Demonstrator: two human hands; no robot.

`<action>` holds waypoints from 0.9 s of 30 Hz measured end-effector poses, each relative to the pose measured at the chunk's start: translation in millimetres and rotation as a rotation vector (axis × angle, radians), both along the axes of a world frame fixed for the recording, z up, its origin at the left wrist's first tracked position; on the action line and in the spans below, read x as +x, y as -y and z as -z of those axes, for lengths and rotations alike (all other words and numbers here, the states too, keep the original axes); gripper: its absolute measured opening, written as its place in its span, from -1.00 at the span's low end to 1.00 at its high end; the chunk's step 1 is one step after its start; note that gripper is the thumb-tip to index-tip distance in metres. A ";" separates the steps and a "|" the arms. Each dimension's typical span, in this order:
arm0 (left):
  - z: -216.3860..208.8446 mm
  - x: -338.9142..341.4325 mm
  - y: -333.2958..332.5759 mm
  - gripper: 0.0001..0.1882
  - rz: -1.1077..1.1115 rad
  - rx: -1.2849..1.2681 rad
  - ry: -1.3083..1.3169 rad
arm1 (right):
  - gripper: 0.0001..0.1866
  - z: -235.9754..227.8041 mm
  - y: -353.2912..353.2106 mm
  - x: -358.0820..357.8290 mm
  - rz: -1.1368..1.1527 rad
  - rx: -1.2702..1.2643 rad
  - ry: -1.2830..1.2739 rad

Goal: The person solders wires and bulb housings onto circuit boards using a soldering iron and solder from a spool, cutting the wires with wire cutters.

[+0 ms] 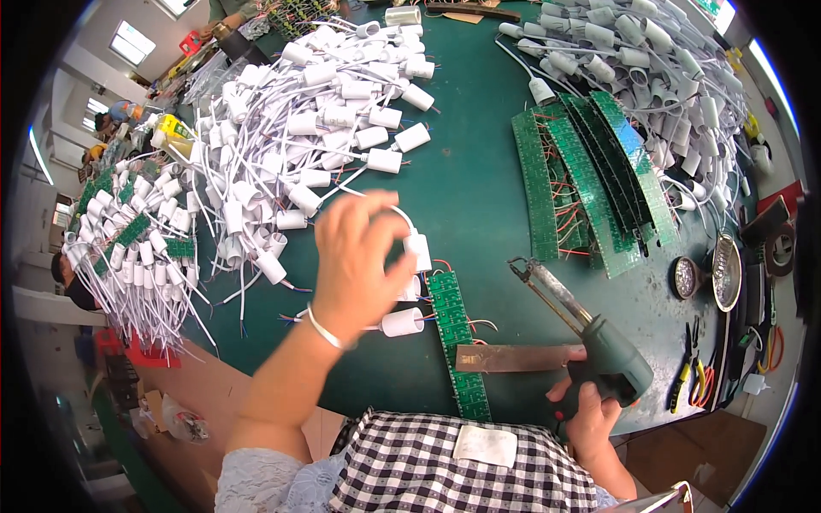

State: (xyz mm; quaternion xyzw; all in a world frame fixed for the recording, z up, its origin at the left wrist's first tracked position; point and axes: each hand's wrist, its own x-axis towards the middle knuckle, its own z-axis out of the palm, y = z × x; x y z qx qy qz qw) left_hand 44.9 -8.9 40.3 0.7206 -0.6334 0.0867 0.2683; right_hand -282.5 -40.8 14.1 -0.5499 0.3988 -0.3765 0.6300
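Note:
My right hand is wrapped round the grip of a dark green soldering gun, whose metal tip points up and left over the table. My left hand has curved fingers, with thumb and forefinger apart, close beside a white cylindrical cap on a white cable. That cap is by the top end of a narrow green circuit board strip. Another white cap lies along the strip's left side, with one more partly hidden behind my thumb. A flat brown bar lies across the strip's lower part.
White corded caps are heaped at the far left, with another heap far right. Green circuit board panels stand right of centre. Two small metal bowls, pliers and cutters lie along the right edge.

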 end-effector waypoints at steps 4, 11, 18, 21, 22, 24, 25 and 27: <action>13.5 71.3 58.8 -0.56 -0.047 0.100 0.123 | -0.51 -1.2 -3.0 2.8 0.011 -0.011 -0.002; -9.1 62.6 48.6 -0.68 0.204 0.108 0.055 | -0.46 -1.2 -7.9 0.6 0.092 -0.009 0.001; 0.8 -49.2 -91.1 -0.79 0.258 0.416 -0.360 | -0.41 3.3 -6.7 -0.7 -0.032 0.027 0.010; 24.1 -60.1 -104.3 -0.80 0.036 0.259 -0.416 | -0.39 -1.0 -7.9 1.9 -0.080 0.064 0.034; 29.0 -62.0 -104.3 -0.80 0.034 0.255 -0.418 | -0.39 -1.5 -7.2 0.3 -0.126 0.059 0.038; 35.3 -64.1 -102.0 -0.78 0.001 0.140 -0.236 | -0.38 -1.4 -9.2 -2.4 -0.116 0.061 0.040; 32.0 -60.3 -96.2 -0.77 0.031 0.115 -0.117 | -0.38 -0.9 -10.5 -2.5 -0.103 0.067 0.047; 39.4 -51.3 -86.7 -0.77 0.018 0.097 -0.102 | -0.38 -0.2 -10.0 -4.6 -0.102 0.067 0.033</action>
